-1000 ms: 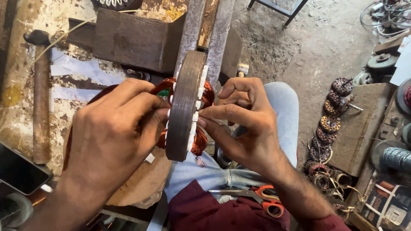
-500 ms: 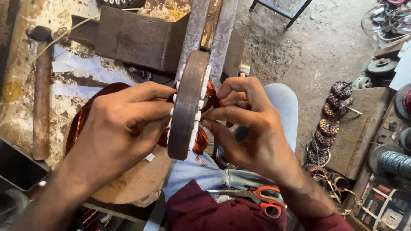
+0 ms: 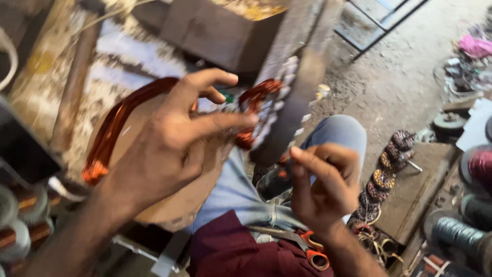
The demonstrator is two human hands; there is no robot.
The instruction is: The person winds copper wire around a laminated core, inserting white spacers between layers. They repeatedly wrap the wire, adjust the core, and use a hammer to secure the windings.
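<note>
Head view: blurred throughout, so fine detail is uncertain.
Workbench (image 3: 46, 97): fills the left half of the frame, rough and stained, with a dark metal block (image 3: 215, 36) at top centre.
Stator ring (image 3: 287, 92): grey, edge-on, leaning from top centre down toward the middle; white slot liners and copper windings show along its left edge. No hand clearly supports it, so I judge it could tip or roll off the bench edge.
Copper coil (image 3: 115, 123): an orange-red loop arcing from lower left up toward centre, behind the left hand; it could snag or kink if pulled while loose.
Left hand (image 3: 174, 138): centre-left, fingers spread and half open, fingertips reaching toward the windings; whether they actually pinch wire I cannot tell.
Right hand (image 3: 323, 190): lower centre-right, above the lap, fingers curled loosely, index raised; nothing certain held.
Scissors (image 3: 312, 251): orange-handled, bottom centre on the lap, near the right wrist; they could slide off or nick the wire enamel.
</note>
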